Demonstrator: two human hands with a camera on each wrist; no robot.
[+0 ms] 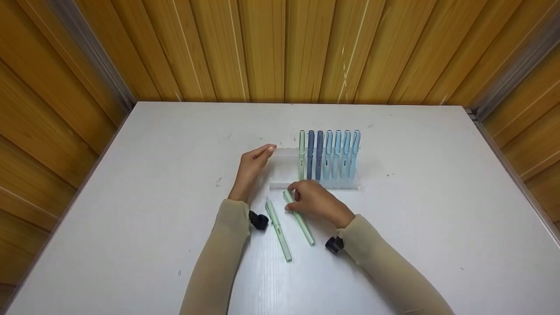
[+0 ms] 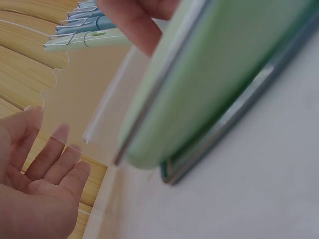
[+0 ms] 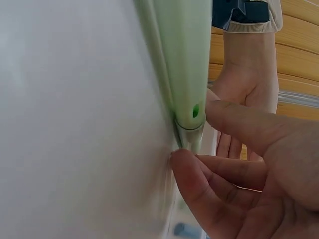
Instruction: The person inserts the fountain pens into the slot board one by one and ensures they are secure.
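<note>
A clear pen stand (image 1: 282, 186) stands mid-table in the head view, one green pen (image 1: 302, 146), two dark blue pens (image 1: 310, 153) and several light blue pens (image 1: 337, 151) upright along its right part. My left hand (image 1: 250, 169) pinches the stand's upper left edge; some fingers (image 2: 52, 154) show through the clear panel in the left wrist view. In front of the stand, my right hand (image 1: 318, 202) holds a light green pen (image 1: 305, 230) near its far end between thumb and fingers. Another light green pen (image 1: 280, 234) lies to its left, between the forearms.
The white table (image 1: 415, 227) runs back to a wood-panelled wall (image 1: 306, 52), with similar panels on both sides. A black wrist camera (image 1: 259, 220) sits on the left wrist, another black camera (image 1: 334, 245) on the right. Small marks dot the tabletop.
</note>
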